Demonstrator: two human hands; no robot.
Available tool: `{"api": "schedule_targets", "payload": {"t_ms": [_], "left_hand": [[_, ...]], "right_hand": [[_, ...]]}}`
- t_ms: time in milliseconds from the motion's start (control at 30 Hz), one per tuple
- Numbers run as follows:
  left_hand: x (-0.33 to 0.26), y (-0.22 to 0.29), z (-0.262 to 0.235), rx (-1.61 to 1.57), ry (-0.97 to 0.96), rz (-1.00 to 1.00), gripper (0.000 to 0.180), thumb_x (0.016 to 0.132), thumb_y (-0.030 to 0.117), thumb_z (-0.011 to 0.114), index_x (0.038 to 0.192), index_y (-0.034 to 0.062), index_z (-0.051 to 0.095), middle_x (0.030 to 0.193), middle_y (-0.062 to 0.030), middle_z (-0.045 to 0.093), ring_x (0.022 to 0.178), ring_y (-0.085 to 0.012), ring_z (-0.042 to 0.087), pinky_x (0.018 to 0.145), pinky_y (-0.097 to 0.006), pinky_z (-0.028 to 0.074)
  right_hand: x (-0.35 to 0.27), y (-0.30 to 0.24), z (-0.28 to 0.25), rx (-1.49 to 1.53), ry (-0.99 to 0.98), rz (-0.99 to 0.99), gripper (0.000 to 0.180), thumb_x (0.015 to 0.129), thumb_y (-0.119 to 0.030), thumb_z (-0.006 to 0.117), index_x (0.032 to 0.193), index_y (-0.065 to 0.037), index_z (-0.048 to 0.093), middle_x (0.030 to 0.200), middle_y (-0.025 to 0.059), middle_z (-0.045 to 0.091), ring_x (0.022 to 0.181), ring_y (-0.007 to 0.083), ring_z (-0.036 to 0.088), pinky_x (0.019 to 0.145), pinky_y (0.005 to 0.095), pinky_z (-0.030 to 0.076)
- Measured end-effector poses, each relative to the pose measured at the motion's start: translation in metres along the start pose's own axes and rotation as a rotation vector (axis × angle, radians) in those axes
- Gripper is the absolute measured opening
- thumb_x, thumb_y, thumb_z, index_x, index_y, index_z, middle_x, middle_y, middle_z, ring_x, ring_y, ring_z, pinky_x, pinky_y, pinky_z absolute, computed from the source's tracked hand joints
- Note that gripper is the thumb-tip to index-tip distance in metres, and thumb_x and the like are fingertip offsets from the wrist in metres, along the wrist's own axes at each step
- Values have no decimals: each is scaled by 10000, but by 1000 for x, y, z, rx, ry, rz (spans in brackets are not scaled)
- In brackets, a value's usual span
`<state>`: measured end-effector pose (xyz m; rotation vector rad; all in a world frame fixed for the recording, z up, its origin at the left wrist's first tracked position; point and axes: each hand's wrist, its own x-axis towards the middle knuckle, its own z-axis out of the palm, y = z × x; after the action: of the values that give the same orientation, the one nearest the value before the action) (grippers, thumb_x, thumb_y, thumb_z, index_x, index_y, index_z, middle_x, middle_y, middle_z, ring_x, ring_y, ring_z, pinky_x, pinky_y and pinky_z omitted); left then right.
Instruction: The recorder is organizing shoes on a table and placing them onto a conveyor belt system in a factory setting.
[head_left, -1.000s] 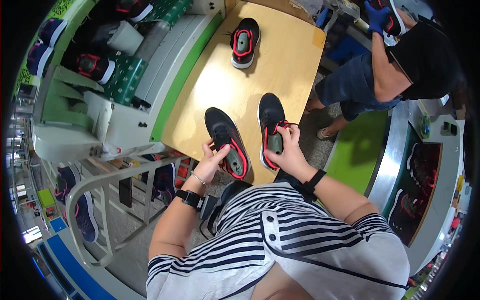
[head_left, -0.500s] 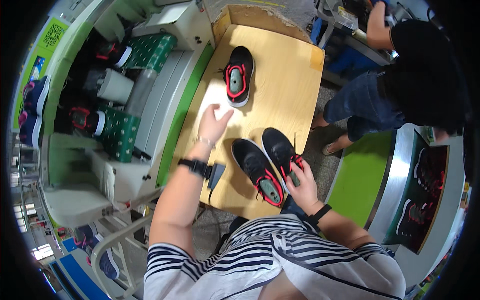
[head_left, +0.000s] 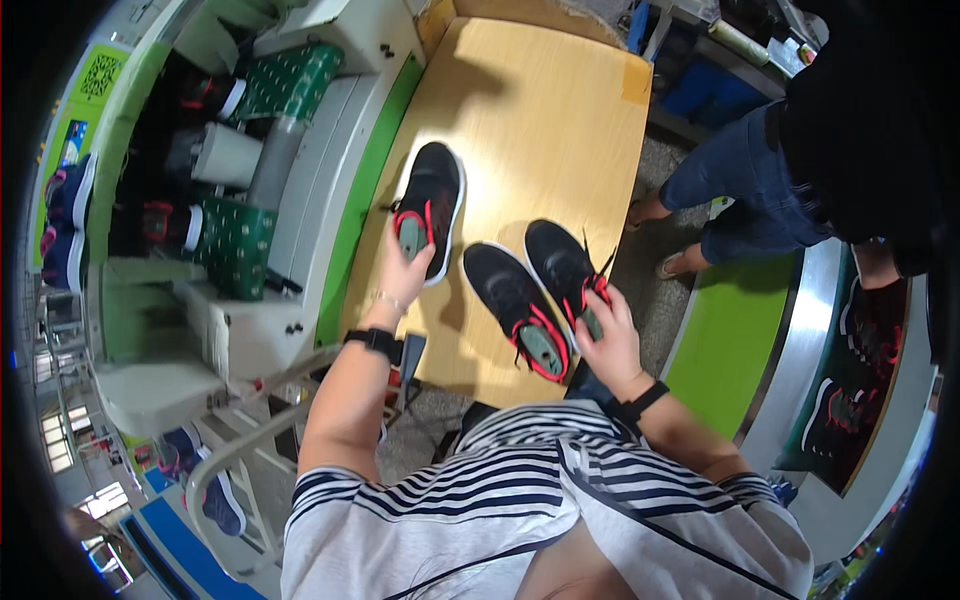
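A wood-grain tabletop is spreading beneath three dark, round-toed, red-trimmed shoes: left shoe, middle shoe and right shoe. The left hand, empty half a second earlier, is now clamping the left shoe's heel end; the right hand is gripping the right shoe.

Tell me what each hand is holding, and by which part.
Left hand: the left shoe on the table, by the heel end of its collar. Right hand: the right shoe, also around the collar.
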<state>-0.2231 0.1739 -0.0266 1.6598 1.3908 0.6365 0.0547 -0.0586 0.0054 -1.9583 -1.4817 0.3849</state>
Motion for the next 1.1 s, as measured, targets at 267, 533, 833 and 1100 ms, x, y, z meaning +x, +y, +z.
{"api": "schedule_targets", "payload": {"t_ms": [267, 533, 833, 1100], "left_hand": [[-218, 18, -4, -232, -179, -306, 851, 808, 252, 812, 1411, -64, 300, 1270, -246, 529, 1153, -332, 569, 1006, -393, 458], [-242, -17, -11, -346, 207, -362, 200, 954, 148, 681, 1041, -29, 654, 925, -51, 686, 878, -129, 655, 782, -271, 537], [-240, 7, -8, -658, 4, -367, 199, 909, 71, 725, 1068, -13, 639, 898, -48, 690, 769, -117, 658, 726, -263, 551], [-244, 29, 3, 138, 58, 333, 267, 816, -6, 699, 1083, -15, 691, 1026, -141, 633, 927, -308, 644, 828, -343, 528]], "right_hand": [[3, -1, 5, 95, -118, -42, 492, 868, -128, 668, 1341, -94, 538, 1372, 255, 472, 1210, 467, 528, 997, 445, 476], [1, 8, 10, 27, -76, -101, 519, 867, -96, 662, 1343, -32, 468, 1294, 209, 516, 1231, 392, 502, 1070, 423, 397], [0, 7, 11, 57, -37, -108, 490, 853, -125, 671, 1303, -47, 493, 1271, 212, 535, 1204, 410, 521, 1022, 429, 438], [1, 3, 11, 69, -23, -87, 477, 834, -126, 671, 1278, -59, 511, 1245, 206, 550, 1179, 409, 540, 1002, 435, 454]]}}
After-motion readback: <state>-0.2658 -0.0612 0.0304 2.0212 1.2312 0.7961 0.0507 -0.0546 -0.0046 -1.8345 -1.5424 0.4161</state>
